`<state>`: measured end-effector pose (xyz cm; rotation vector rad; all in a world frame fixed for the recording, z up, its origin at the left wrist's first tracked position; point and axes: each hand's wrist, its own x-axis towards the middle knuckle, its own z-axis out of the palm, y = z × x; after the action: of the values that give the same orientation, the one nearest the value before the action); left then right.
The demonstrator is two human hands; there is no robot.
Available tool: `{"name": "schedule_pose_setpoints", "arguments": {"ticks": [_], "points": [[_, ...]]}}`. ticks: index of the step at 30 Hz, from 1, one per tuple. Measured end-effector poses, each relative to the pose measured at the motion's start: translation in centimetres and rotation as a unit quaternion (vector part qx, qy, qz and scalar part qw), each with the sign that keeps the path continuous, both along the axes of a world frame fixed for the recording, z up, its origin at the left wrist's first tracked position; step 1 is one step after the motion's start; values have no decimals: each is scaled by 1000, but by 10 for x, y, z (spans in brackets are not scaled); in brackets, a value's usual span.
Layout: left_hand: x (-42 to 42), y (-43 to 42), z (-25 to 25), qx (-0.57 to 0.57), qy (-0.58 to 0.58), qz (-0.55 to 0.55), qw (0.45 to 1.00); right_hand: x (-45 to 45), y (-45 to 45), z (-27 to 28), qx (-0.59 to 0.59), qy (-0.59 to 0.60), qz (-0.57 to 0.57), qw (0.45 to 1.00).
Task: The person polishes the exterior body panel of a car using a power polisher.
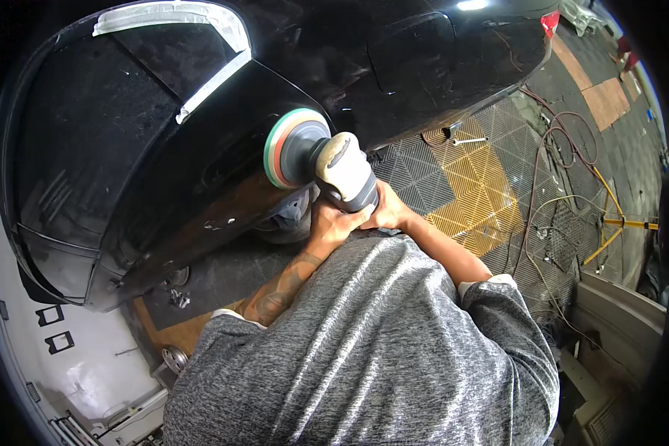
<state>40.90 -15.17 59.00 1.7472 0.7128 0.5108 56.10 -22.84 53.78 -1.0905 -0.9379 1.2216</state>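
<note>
A: From the head view, the only one, what are the hands doing?

B: Both are closed around the grip of a polisher [346,167]: the left hand [334,224] wraps the near end, and the right hand [388,208] sits against it on the other side, some of its fingers hidden

A: And where is the polisher?

B: Held up before the side of the black car [223,156], between the taped corner of the window [149,63] and the car's lower edge. Its round pad [279,152] is turned toward the panel, but I can't tell whether it touches

A: Which step would you call this?

B: I'd judge it to be buffing that panel. The next move seems to call for a firm two-handed hold and the pad laid flat, clear of the white tape [234,70]

A: Now count for me

B: One polisher with one pad, two hands on it, one car. The tape runs in two stretches, along the window's top edge and down its side edge, meeting at the corner. One wrench [470,140] lies on the floor [483,193] just beside the car's lower edge, at the border of the yellow tiles. One yellow stand [632,224] is well apart, toward the floor's right edge
</note>
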Motion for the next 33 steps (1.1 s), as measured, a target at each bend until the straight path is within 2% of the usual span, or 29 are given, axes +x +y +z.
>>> {"name": "schedule_pose_setpoints", "arguments": {"ticks": [2, 4, 7, 8, 11, 15, 17, 18, 21, 23, 25, 27, 28, 33], "points": [[2, 2, 5, 28, -13, 4, 1000, -2, 1, -7, 5, 9, -12, 1000], [4, 6, 6, -44, 23, -32, 998, -7, -1, -15, 7, 20, -22, 1000], [-2, 0, -1, -22, 35, 6, 999, -7, -2, -19, 7, 42, -27, 999], [-3, 0, -7, -70, 27, 8, 997, -7, -4, -20, 3, 27, -20, 999], [-2, 1, -21, -83, 2, 4, 997, -6, -10, -17, -17, 3, -13, 1000], [-1, -2, -13, -76, 15, 16, 997, -2, -8, -10, -14, 14, -5, 1000], [0, -9, 2, -96, -23, 42, 994, 3, -5, 6, -12, 9, 9, 1000], [1, -10, 14, -45, -1, 53, 998, 5, -2, 16, -13, -23, 25, 999], [4, -5, 20, -48, -41, 64, 996, 2, 7, 16, 5, -64, 37, 997], [1, 7, 17, -14, 50, 25, 998, 0, 9, 18, 12, -33, -2, 999], [2, 8, 19, -8, 48, 5, 999, 3, 8, 22, 14, -42, -8, 999], [2, -1, 15, -57, -60, 47, 995, 6, 6, 24, 1, -39, 23, 999], [7, -5, 19, -43, -75, 69, 994, 8, 5, 19, 9, -79, 21, 997], [3, 6, -6, -108, 6, 28, 994, -2, -1, 1, -9, -43, -28, 999]]}}
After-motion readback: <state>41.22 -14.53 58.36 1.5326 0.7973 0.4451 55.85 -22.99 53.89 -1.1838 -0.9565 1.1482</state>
